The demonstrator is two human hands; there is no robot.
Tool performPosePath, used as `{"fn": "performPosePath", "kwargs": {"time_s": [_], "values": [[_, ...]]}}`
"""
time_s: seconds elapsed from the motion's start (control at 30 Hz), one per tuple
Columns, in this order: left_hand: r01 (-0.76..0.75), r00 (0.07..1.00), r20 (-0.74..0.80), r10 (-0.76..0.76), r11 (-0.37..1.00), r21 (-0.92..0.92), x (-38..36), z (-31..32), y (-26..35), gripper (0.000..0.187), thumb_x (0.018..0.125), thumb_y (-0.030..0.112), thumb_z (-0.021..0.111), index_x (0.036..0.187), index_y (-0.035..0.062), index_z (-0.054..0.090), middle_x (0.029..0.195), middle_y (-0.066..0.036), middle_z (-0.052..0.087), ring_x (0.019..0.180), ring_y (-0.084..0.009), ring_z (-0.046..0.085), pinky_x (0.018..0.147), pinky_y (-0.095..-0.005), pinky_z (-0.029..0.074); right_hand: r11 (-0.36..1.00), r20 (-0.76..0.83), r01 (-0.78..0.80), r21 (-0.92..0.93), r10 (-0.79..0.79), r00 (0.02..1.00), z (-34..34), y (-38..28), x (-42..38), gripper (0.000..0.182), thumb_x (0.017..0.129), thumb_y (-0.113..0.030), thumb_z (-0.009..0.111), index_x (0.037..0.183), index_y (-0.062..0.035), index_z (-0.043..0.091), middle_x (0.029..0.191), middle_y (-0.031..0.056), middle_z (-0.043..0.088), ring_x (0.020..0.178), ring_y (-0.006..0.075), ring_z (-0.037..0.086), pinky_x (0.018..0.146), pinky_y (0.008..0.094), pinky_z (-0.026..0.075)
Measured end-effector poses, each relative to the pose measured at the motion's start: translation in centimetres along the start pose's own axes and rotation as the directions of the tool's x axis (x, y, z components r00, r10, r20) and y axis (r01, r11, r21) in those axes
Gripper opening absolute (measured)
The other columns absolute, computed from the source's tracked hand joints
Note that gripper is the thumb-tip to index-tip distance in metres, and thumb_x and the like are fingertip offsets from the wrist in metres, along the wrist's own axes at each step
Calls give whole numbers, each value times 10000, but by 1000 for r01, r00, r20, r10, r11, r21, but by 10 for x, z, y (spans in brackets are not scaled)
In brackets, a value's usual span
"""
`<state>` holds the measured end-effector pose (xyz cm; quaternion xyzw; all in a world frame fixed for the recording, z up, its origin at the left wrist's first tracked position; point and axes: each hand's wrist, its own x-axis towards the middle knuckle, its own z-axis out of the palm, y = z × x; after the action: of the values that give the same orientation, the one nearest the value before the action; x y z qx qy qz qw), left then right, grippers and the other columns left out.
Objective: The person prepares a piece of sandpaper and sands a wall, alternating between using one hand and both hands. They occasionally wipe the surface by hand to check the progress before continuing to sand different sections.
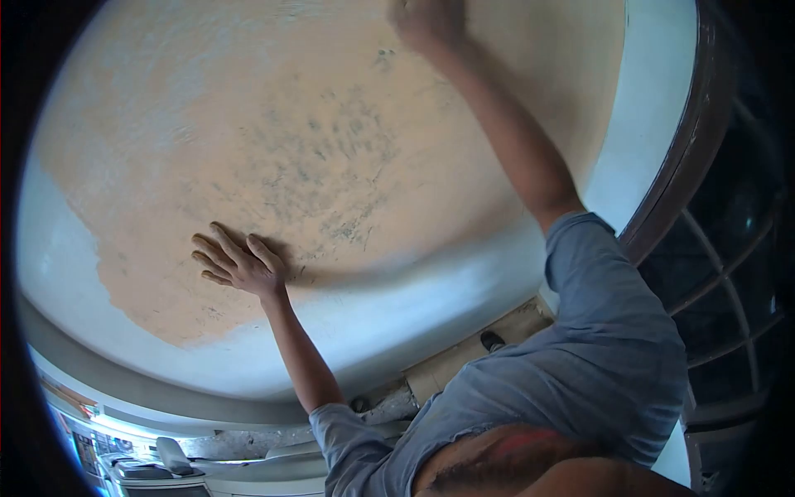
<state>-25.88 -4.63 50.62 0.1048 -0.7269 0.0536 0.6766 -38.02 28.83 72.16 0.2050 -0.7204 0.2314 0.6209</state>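
My left hand (240, 265) lies against a wall (464, 157) with its fingers spread, and nothing is in it. A yellowish-brown coating covers the fingers. Higher up, at the top edge of the view, my right hand (429, 23) is at or close to the wall. Motion blurs it and the frame cuts it off, so its fingers and anything in them cannot be made out. Between the hands, the peach-coloured patch on the wall carries dark grey smudges (339, 157). Pale, whitish wall surface surrounds the patch at the left and below.
A dark brown frame (691, 132) borders the wall at the right, beside a dark window with a curved grille (725, 273). Below are a strip of floor (426, 377) and a dark shoe (492, 340). Cars (157, 468) show at the lower left.
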Motion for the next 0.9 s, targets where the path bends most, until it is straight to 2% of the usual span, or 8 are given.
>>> {"fn": "performPosePath", "kwargs": {"time_s": [0.03, 0.1, 0.2, 0.4, 0.47, 0.57, 0.73, 0.9], "values": [[55, 998, 8, -55, 998, 11, -1, 0, 3, 588, 991, 451, 337, 1477, 121, 360, 1564, -165, 221, 1451, -364, 158, 1146, -548, 77, 989, 75, -143, 22, 141, 987, 11, 0, -28, 290, 897, -203, 528, 1132, -108, 668, 1002, 146, 678, 1052, 339, 595, 1031, 519, 338], [32, 999, -19, -32, 999, -12, -1, 7, -2, 596, 992, 470, 326, 1484, 134, 346, 1569, -161, 207, 1449, -373, 160, 1135, -573, 107, 967, -171, 234, -105, -250, 953, 15, -8, -112, 245, 913, -199, 521, 1074, -149, 698, 1139, 78, 674, 1186, 272, 553, 1097, 517, 275], [31, 999, -21, -31, 999, -32, -8, 5, -4, 604, 993, 485, 314, 1485, 136, 345, 1568, -160, 209, 1448, -381, 157, 1135, -579, 100, 981, -52, 177, 74, -173, 984, 35, 0, -249, 270, 933, -203, 494, 1124, -180, 683, 1303, 11, 600, 1296, 221, 472, 1140, 523, 207], [6, 1000, -15, -6, 1000, 18, -5, 5, -2, 620, 992, 498, 302, 1487, 127, 338, 1563, -186, 207, 1437, -396, 189, 1118, -593, 146, 966, -89, 229, 118, -220, 972, 6, 20, -86, 357, 880, -137, 524, 1221, -168, 624, 1391, 71, 519, 1325, 259, 424, 1098, 508, 279], [6, 1000, -9, -6, 1000, -8, -5, 5, -1, 636, 991, 504, 292, 1483, 104, 340, 1556, -207, 208, 1435, -405, 189, 1124, -580, 138, 971, -171, 226, 79, -210, 963, -15, 22, 2, 417, 952, -80, 455, 1356, 17, 486, 1485, 127, 407, 1416, 286, 288, 1174, 466, 155], [20, 1000, 1, -20, 1000, -14, -5, 6, 6, 666, 989, 515, 270, 1482, 72, 329, 1549, -229, 209, 1432, -412, 194, 1134, -554, 137, 959, -168, 267, 95, -249, 954, -13, 38, -2, 440, 951, -81, 449, 1379, 18, 455, 1482, 131, 410, 1417, 305, 284, 1175, 467, 147], [9, 1000, -11, -9, 1000, 2, -9, 2, 13, 667, 989, 503, 272, 1480, 55, 325, 1547, -231, 214, 1434, -405, 195, 1138, -546, 143, 987, -157, 135, 87, -120, 980, 20, 80, -271, 278, 917, -163, 539, 1151, -136, 685, 1256, 39, 630, 1265, 256, 504, 1110, 516, 238], [-69, 997, -31, 68, 997, -35, -7, -1, 17, 658, 991, 480, 280, 1480, 42, 321, 1545, -230, 225, 1433, -405, 201, 1136, -538, 143, 979, -75, 203, -13, -204, 976, -6, 113, -193, 359, 886, -189, 535, 1233, -204, 628, 1327, 43, 574, 1274, 277, 480, 1111, 548, 250]]}}
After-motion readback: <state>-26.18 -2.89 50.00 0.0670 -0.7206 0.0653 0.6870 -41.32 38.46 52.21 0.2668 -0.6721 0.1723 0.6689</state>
